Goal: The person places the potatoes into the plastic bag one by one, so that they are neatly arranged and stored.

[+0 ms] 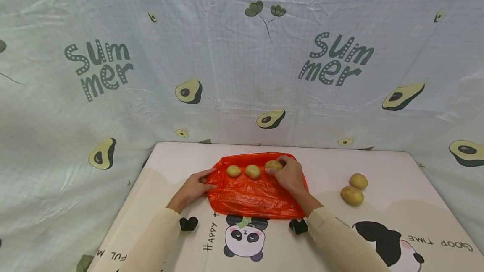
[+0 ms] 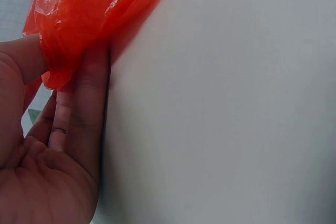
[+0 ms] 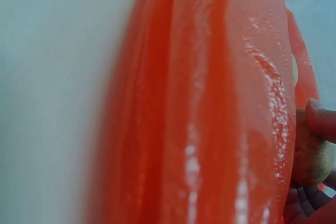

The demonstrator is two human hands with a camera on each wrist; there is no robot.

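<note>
A red plastic bag lies spread on the table, its mouth wide. Two potatoes, a left one and a middle one, sit in a row on the red plastic. My right hand grips a third potato at the right end of that row; the right wrist view shows this potato between thumb and fingers, partly behind the bag's folds. My left hand holds the bag's left edge, with the red plastic pinched between thumb and fingers in the left wrist view.
To the right on the table, two more potatoes lie close together, a smaller one behind a larger one. A printed cloth hangs behind the table's far edge. The tabletop carries panda and dog drawings.
</note>
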